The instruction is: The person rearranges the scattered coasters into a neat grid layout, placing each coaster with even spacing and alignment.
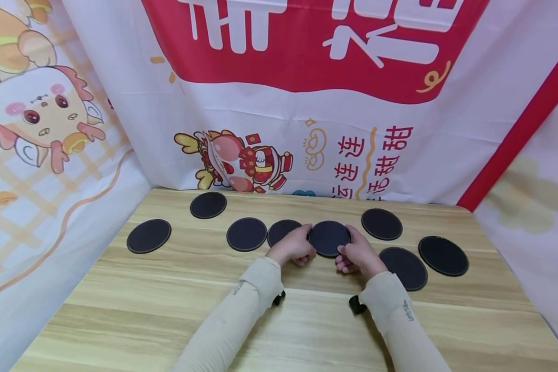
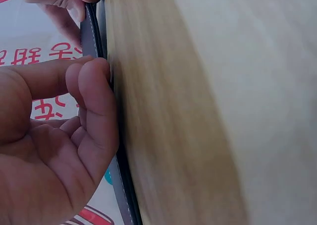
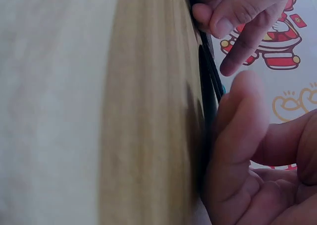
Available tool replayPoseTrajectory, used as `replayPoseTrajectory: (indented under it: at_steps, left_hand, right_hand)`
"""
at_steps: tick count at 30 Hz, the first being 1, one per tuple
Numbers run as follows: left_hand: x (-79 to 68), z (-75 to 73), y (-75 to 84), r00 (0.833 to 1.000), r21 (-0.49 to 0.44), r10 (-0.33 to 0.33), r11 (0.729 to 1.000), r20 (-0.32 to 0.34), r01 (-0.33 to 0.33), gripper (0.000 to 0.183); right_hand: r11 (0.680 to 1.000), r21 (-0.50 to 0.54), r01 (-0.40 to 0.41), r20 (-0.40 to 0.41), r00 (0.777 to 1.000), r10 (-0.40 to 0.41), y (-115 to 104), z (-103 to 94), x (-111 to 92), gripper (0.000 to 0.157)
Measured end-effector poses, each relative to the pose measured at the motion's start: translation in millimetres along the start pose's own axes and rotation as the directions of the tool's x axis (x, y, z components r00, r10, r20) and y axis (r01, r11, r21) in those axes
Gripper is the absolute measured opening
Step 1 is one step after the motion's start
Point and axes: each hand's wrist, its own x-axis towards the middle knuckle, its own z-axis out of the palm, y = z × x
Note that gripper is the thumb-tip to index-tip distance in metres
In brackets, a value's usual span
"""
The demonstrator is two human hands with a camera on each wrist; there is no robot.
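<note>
A round black coaster (image 1: pixel 329 238) with a stitched rim lies between my two hands near the middle of the table. At its left edge, my left hand (image 1: pixel 296 245) has curled fingers and pinches the rim. My right hand (image 1: pixel 357 251) grips the opposite edge, thumb on the near right side. In the left wrist view, fingertips (image 2: pixel 96 71) meet the rim close to the tabletop. Part of another coaster (image 1: pixel 281 231) is hidden behind my left hand. Beside my right wrist lies one more coaster (image 1: pixel 405 268).
More black coasters lie flat about the wooden table (image 1: pixel 167 320): a coaster (image 1: pixel 247 234) left of centre, a coaster (image 1: pixel 208 205) and a coaster (image 1: pixel 149 236) farther left, a coaster (image 1: pixel 382 224) and a coaster (image 1: pixel 443 256) at right. A printed cloth (image 1: pixel 269 111) hangs behind.
</note>
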Motion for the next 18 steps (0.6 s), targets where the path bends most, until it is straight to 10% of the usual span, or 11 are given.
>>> replayPoseTrajectory:
  at_steps: [18]
  left_hand:
    - [-0.4, -0.3, 1.9, 1.0, 0.042, -0.004, 0.999, 0.017, 0.003, 0.085]
  right_hand:
    - [0.991, -0.135, -0.001, 0.018, 1.0, 0.003, -5.2, 1.1, -3.2, 0.078]
